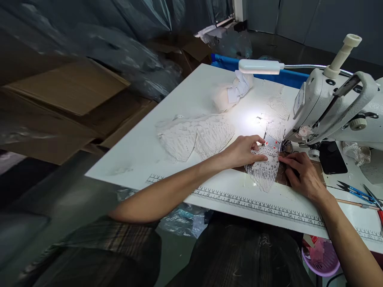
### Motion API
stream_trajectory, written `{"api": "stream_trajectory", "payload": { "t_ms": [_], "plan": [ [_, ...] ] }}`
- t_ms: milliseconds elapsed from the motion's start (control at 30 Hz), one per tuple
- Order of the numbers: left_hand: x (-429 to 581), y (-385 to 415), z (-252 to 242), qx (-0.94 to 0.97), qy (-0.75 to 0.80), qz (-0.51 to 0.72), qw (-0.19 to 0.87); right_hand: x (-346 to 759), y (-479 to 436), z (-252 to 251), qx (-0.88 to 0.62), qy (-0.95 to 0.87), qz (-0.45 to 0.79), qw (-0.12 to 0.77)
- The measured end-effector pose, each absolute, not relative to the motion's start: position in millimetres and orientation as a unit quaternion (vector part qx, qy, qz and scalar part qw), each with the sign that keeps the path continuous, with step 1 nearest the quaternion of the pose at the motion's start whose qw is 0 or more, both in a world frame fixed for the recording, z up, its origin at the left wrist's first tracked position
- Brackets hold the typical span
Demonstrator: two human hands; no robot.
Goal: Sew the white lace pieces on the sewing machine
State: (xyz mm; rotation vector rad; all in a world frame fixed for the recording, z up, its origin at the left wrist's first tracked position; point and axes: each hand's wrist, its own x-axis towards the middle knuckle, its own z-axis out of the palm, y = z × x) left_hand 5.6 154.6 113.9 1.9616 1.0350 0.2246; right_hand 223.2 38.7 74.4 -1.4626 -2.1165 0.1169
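Observation:
A white lace piece [263, 169] lies beside the needle area of a white sewing machine [326, 107], its pointed part hanging toward me. My left hand [243, 151] grips its upper left side, thumb over the lace and index finger reaching beyond the scalloped band. Lower fingers of this hand are partly hidden. From the other side, my right hand [303, 173] touches the lace's right edge with an outstretched index fingertip. Its thumb is apart, lower down, on the brown plate [281, 175]. Small red marks show near the metal needle plate [271, 141].
Joined lace cups [196, 137] and a pale fabric bundle [231, 93] lie to the left on the white table [134, 159]. A lamp [261, 67] shines above. At right are a black phone [332, 157], blue-handled thread snips [356, 192] and scissors [374, 196]. Cardboard boxes [68, 85] stand beyond the left edge.

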Motion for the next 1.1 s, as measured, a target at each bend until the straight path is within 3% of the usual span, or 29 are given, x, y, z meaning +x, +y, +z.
{"api": "stream_trajectory", "payload": {
  "t_ms": [567, 767, 1100],
  "plan": [
    [5.6, 156.6, 112.1, 0.786, 0.403, 0.100, 0.458, 223.8, 30.1, 81.1, -0.508, -0.830, 0.039, 0.227],
    [2.0, 156.0, 113.5, 0.805, 0.406, 0.101, 0.421, 223.1, 29.4, 79.0, -0.512, -0.834, 0.025, 0.206],
    [2.7, 152.4, 120.9, 0.774, 0.424, 0.085, 0.463, 222.9, 28.5, 78.0, -0.519, -0.830, 0.027, 0.202]
  ]
}}
